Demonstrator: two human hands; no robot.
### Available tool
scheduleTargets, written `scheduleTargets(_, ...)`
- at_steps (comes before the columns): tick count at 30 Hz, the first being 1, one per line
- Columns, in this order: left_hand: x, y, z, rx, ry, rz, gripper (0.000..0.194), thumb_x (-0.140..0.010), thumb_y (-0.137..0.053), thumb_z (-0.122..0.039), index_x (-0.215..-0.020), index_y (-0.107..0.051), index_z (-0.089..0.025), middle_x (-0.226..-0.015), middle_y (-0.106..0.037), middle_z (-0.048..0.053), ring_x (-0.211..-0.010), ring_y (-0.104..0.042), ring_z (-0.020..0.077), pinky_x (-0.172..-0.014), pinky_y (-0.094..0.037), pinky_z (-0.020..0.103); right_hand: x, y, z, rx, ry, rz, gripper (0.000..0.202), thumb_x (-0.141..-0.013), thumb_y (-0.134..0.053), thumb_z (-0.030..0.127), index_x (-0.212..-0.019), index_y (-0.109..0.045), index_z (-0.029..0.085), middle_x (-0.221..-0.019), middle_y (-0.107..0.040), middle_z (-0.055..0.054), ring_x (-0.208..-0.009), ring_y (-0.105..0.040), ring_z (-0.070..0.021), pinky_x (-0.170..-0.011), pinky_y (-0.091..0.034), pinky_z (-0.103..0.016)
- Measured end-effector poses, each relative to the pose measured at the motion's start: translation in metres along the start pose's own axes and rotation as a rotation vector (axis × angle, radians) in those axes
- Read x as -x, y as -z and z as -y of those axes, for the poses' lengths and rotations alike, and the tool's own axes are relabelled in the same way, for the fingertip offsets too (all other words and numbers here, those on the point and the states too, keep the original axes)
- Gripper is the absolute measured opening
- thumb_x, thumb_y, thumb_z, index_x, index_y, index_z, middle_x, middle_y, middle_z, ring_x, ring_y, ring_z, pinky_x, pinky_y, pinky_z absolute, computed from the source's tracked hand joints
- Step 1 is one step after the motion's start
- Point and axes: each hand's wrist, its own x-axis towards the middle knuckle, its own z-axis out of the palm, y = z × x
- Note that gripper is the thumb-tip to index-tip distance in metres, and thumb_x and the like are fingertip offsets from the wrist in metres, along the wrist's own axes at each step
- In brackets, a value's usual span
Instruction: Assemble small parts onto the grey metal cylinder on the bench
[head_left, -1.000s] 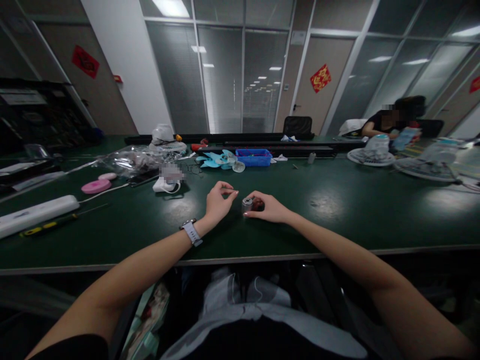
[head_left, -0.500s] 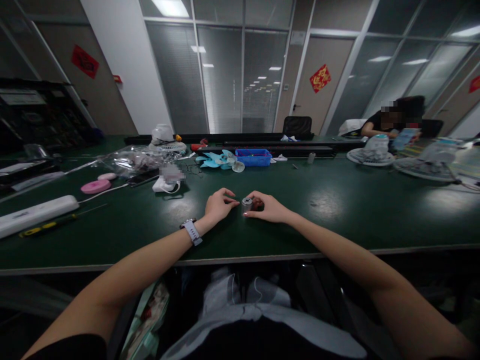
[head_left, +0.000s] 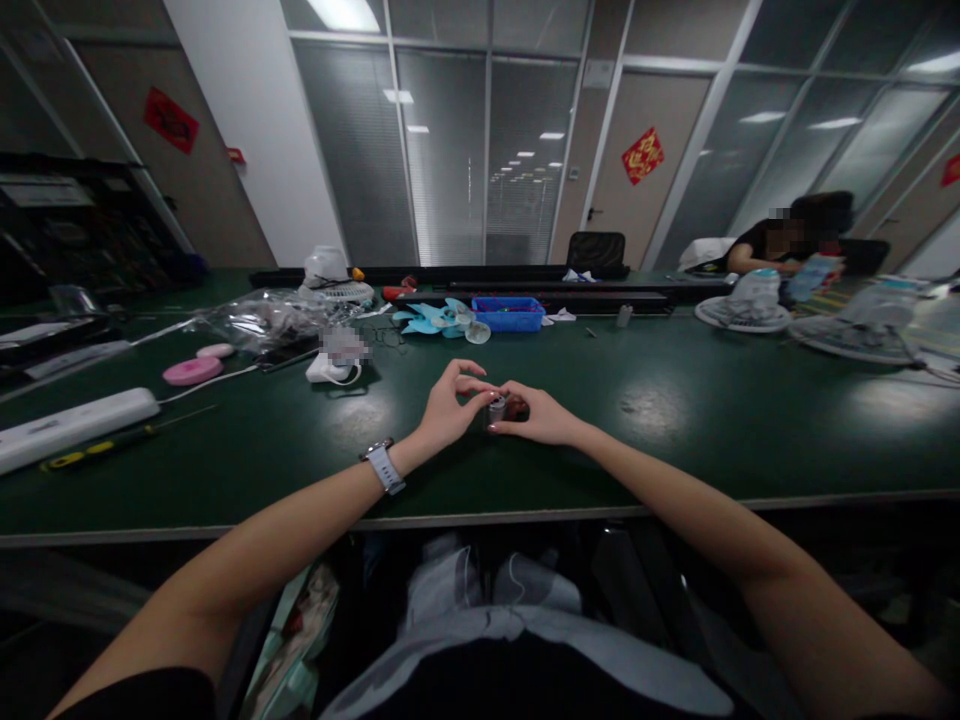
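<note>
A small silver metal cylinder (head_left: 496,411), possibly a small motor, stands upright on the green table near its front edge. My right hand (head_left: 541,416) grips it from the right, thumb on the near side and fingers curled behind. From the left, my left hand (head_left: 452,402) reaches over the top of the cylinder, thumb and index finger closed at its upper rim. Whether a smaller part sits between those fingertips is too small to tell. A watch with a pale strap (head_left: 385,467) is on my left wrist.
Left on the table lie a white power strip (head_left: 82,425), a yellow-handled screwdriver (head_left: 82,457), a pink tape roll (head_left: 192,371) and a white charger (head_left: 330,369). Behind are blue fan blades (head_left: 435,318) and a blue basket (head_left: 508,316). Fan parts (head_left: 750,300) and another person are at right.
My left hand has moved right and slightly up, from beside the cylinder to its top, with thumb and index finger now at the rim. My right hand keeps its hold.
</note>
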Motion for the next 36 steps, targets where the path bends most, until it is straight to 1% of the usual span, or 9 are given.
scheduleTargets(5,0.000,0.000,0.002,-0.041,-0.032,0.024,0.026,-0.081,-0.065,-0.025,-0.101,-0.050,-0.018,-0.092,-0.071,0.005,-0.083,-0.069,0.0160,-0.080,-0.051,0.029,0.000,-0.001,-0.001,0.003,0.008,-0.001,0.044,-0.072,-0.072,0.042,-0.105,-0.054,0.019,-0.086,-0.065,-0.002,-0.079,-0.064,-0.0166,-0.074,-0.052,-0.031)
scheduleTargets(7,0.000,0.000,0.004,-0.015,-0.025,0.043,0.024,-0.082,-0.063,-0.025,-0.102,-0.050,-0.018,-0.091,-0.070,0.004,-0.084,-0.069,0.0158,-0.080,-0.051,0.029,-0.001,-0.001,-0.002,0.002,0.010,-0.001,0.044,-0.072,-0.072,0.042,-0.104,-0.053,0.019,-0.086,-0.065,-0.002,-0.078,-0.064,-0.0165,-0.073,-0.052,-0.031)
scheduleTargets(11,-0.001,0.000,0.007,0.059,0.004,0.105,0.024,-0.086,-0.058,-0.024,-0.107,-0.048,-0.019,-0.091,-0.069,0.005,-0.092,-0.068,0.0170,-0.084,-0.050,0.030,-0.001,-0.001,-0.002,0.024,0.015,-0.008,0.044,-0.072,-0.072,0.042,-0.104,-0.053,0.019,-0.084,-0.065,-0.001,-0.078,-0.064,-0.0165,-0.073,-0.052,-0.031)
scheduleTargets(15,-0.001,0.000,0.007,0.081,0.009,0.113,0.023,-0.087,-0.057,-0.025,-0.107,-0.049,-0.018,-0.093,-0.068,0.006,-0.094,-0.067,0.0172,-0.085,-0.049,0.031,-0.001,-0.001,-0.002,0.046,0.010,-0.015,0.044,-0.072,-0.072,0.043,-0.104,-0.054,0.019,-0.085,-0.065,-0.002,-0.077,-0.064,-0.0165,-0.072,-0.051,-0.030)
scheduleTargets(20,-0.001,0.001,0.008,0.093,-0.029,0.065,0.016,-0.088,-0.055,-0.028,-0.099,-0.050,-0.017,-0.086,-0.070,0.005,-0.086,-0.068,0.0166,-0.081,-0.048,0.030,-0.002,-0.001,-0.004,0.010,0.006,0.001,0.044,-0.072,-0.072,0.044,-0.102,-0.053,0.019,-0.087,-0.066,-0.002,-0.076,-0.064,-0.0160,-0.072,-0.052,-0.030)
scheduleTargets(23,-0.002,0.002,0.009,0.075,-0.011,0.032,0.015,-0.088,-0.054,-0.030,-0.095,-0.050,-0.017,-0.084,-0.070,0.004,-0.083,-0.067,0.0166,-0.079,-0.047,0.030,-0.002,-0.002,-0.004,-0.023,0.007,0.012,0.044,-0.072,-0.072,0.043,-0.104,-0.052,0.019,-0.089,-0.067,-0.002,-0.077,-0.065,-0.0158,-0.074,-0.053,-0.031)
scheduleTargets(26,-0.002,0.003,0.007,0.026,0.012,0.016,0.018,-0.085,-0.059,-0.031,-0.094,-0.051,-0.018,-0.082,-0.069,0.003,-0.081,-0.067,0.0163,-0.076,-0.047,0.030,-0.002,-0.001,-0.003,-0.028,0.005,0.013,0.045,-0.072,-0.072,0.043,-0.106,-0.052,0.020,-0.089,-0.067,-0.002,-0.079,-0.066,-0.0162,-0.075,-0.053,-0.032)
scheduleTargets(30,-0.001,0.002,0.002,-0.083,-0.004,-0.005,0.025,-0.076,-0.069,-0.029,-0.093,-0.054,-0.018,-0.083,-0.068,0.002,-0.079,-0.066,0.0159,-0.075,-0.046,0.029,-0.001,0.000,-0.001,-0.030,0.003,0.024,0.044,-0.073,-0.072,0.041,-0.105,-0.052,0.020,-0.085,-0.066,-0.001,-0.077,-0.066,-0.0161,-0.073,-0.053,-0.031)
scheduleTargets(36,-0.005,0.003,-0.010,-0.100,-0.046,-0.116,0.023,-0.076,-0.069,-0.031,-0.087,-0.053,-0.018,-0.080,-0.066,0.001,-0.076,-0.066,0.0152,-0.067,-0.046,0.026,-0.001,-0.001,-0.001,0.011,-0.009,0.000,0.046,-0.071,-0.073,0.042,-0.106,-0.053,0.019,-0.088,-0.067,-0.002,-0.080,-0.065,-0.0169,-0.075,-0.052,-0.032)
